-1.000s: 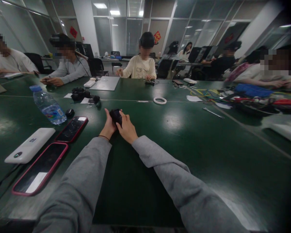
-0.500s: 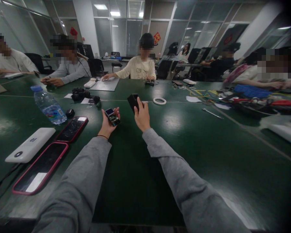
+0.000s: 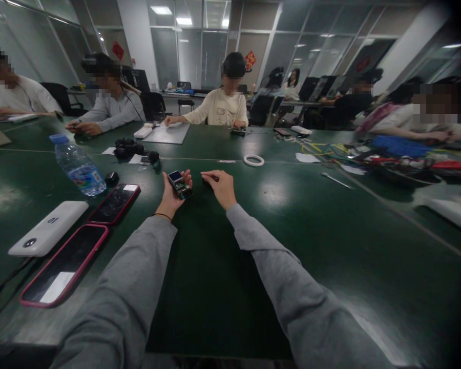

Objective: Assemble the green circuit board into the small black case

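Note:
In the palm of my left hand lies a small circuit board with a screen, its fingers curled round the far side. The screen faces up and looks dark blue. Just to the right, above the green table, my right hand is closed with thumb and fingertips together on a black case. Only a thin dark edge of the case shows; the fingers and the dark tabletop hide the rest. A gap separates the two hands.
At my left are a water bottle, a white power bank and two red-edged phones. A white tape ring lies beyond my right hand. Tangled cables spread at the right. Several people sit around the table.
My right hand has turned the black case from showing its broad face to nearly edge-on, and lowered it a little. My left hand holds the circuit board almost unmoved.

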The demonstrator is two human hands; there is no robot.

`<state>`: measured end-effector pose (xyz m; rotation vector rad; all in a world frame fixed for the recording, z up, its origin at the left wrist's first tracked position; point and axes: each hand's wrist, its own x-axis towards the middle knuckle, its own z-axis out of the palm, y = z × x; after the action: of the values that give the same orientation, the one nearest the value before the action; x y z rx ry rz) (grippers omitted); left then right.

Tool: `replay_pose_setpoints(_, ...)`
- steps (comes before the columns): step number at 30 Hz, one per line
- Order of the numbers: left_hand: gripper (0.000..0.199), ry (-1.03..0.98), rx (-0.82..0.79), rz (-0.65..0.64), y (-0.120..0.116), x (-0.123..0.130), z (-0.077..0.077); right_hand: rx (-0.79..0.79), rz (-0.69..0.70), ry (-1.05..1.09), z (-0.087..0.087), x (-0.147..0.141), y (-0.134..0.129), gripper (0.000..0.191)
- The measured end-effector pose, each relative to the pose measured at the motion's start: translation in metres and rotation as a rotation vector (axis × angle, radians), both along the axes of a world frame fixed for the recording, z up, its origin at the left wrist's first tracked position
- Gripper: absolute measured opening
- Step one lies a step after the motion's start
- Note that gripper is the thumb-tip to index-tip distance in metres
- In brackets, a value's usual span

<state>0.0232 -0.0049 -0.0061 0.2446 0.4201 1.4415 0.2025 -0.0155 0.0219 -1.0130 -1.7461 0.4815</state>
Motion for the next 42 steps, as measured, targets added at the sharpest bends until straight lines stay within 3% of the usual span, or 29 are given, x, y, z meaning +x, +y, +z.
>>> replay_pose_setpoints(4, 0.064, 0.013, -0.007, 0.015, 0.000, 0.000, 0.000, -0.427, 0.324, 0.455, 0.001, -0.018, -0.006, 0.018)
replay_pose_setpoints(8, 0.063, 0.037, -0.010, 0.021, 0.001, 0.000, 0.000, -0.904, 0.551, 0.761, -0.002, -0.024, -0.012, 0.020)
replay_pose_setpoints(11, 0.065, 0.044, -0.008, 0.022, 0.002, 0.000, -0.001, -1.025, 0.627, 0.887, 0.000, -0.024, -0.016, 0.024)
replay_pose_setpoints(22, 0.066, 0.069, 0.007, 0.027, 0.003, 0.000, -0.002, -1.021, 0.697, 0.878, 0.008, -0.023, -0.019, 0.027)
replay_pose_setpoints(31, 0.065, 0.048, 0.007, 0.030, 0.002, 0.001, -0.001, -1.043, 0.623, 0.866, 0.006, -0.025, -0.016, 0.021)
replay_pose_setpoints(37, 0.062, -0.024, 0.027, 0.011, -0.001, 0.000, -0.001, -0.684, 0.274, 0.686, -0.013, -0.026, -0.006, 0.019)
replay_pose_setpoints(42, 0.068, 0.017, -0.002, 0.051, 0.007, 0.000, -0.006, -0.448, 0.248, 0.332, -0.029, -0.038, -0.011, 0.055)
